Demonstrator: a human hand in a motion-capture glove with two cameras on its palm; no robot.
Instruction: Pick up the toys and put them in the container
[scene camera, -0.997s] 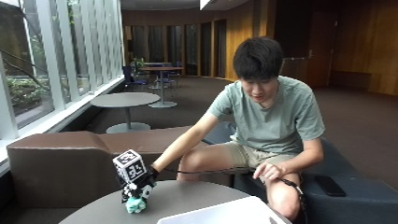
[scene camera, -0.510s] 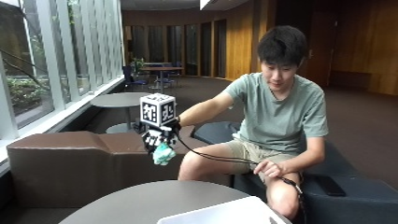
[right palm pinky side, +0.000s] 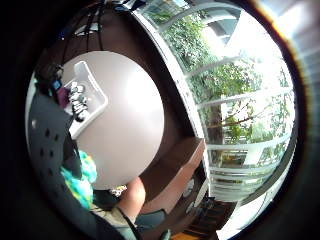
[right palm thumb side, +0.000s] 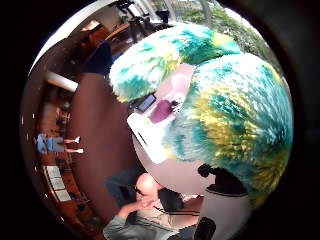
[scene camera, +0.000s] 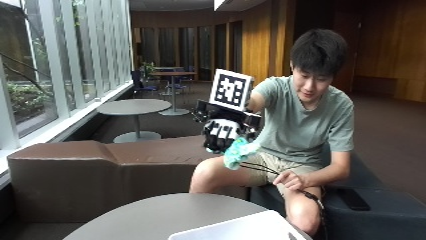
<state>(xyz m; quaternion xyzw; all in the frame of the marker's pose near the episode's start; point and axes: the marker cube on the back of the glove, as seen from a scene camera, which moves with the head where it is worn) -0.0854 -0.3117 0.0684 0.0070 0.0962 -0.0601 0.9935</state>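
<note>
My gloved right hand is raised high above the round table and grips a fluffy teal, green and yellow plush toy, which hangs below the fingers. The same toy fills the thumb side palm view, and a tuft of it shows beside the glove in the little finger side view. A white container sits at the table's near edge. Seen from above, the container holds several small toys, some grey and one purple.
A brown bench seat curves behind the table, with tall windows to the left. A dark phone lies on the seat beside the person. Their bare left hand rests on their knee. Other round tables stand further back.
My hand has lifted the plush toy from the tabletop up to chest height and moved it right, toward the container's side. The outside camera's framing has also shifted.
</note>
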